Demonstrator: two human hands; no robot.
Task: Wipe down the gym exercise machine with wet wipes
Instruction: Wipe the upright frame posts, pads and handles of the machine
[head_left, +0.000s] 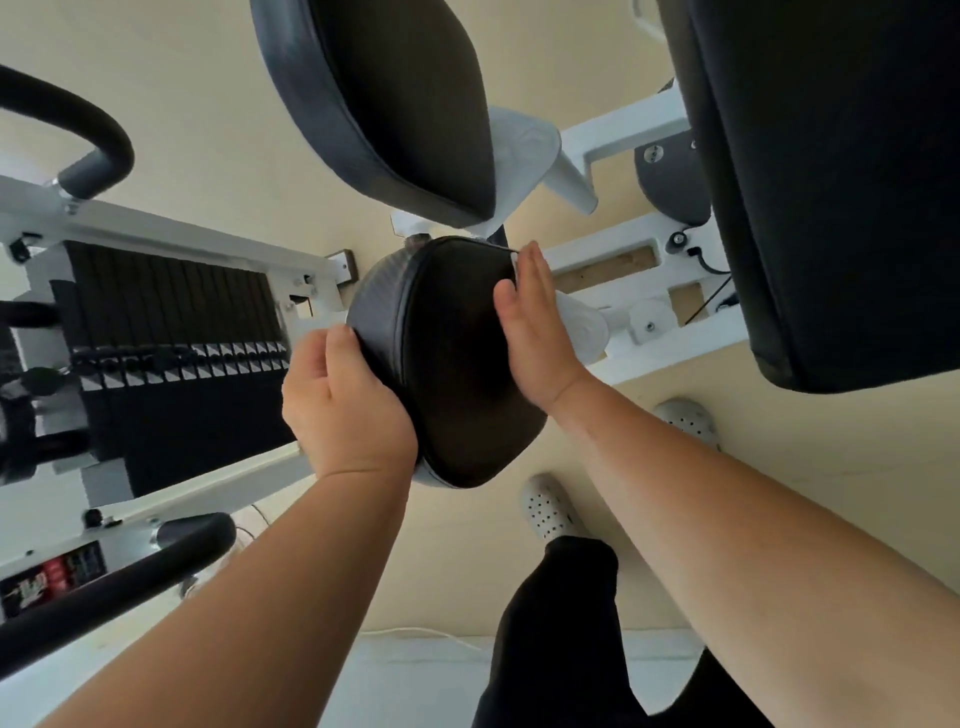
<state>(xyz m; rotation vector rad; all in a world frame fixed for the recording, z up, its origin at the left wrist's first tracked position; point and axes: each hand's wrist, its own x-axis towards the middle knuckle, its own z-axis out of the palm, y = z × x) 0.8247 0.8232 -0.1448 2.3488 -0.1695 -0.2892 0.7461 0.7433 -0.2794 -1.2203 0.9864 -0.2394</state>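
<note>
A rounded black pad (447, 353) of the white-framed exercise machine sits in the middle of the head view. My left hand (343, 410) grips its left edge, thumb on top and fingers curled round the rim. On the pad's right side my right hand (535, 332) presses flat with straight fingers. A thin white sliver (515, 264) shows at those fingertips; I cannot tell whether it is a wipe, since the palm hides whatever lies under it.
A second black pad (395, 104) hangs just beyond, and a large black cushion (831, 182) fills the right. The weight stack (171, 322) and two black handles (78, 119) (130, 571) stand at left. White frame bars (675, 343) run below. My shoes (545, 509) are on the beige floor.
</note>
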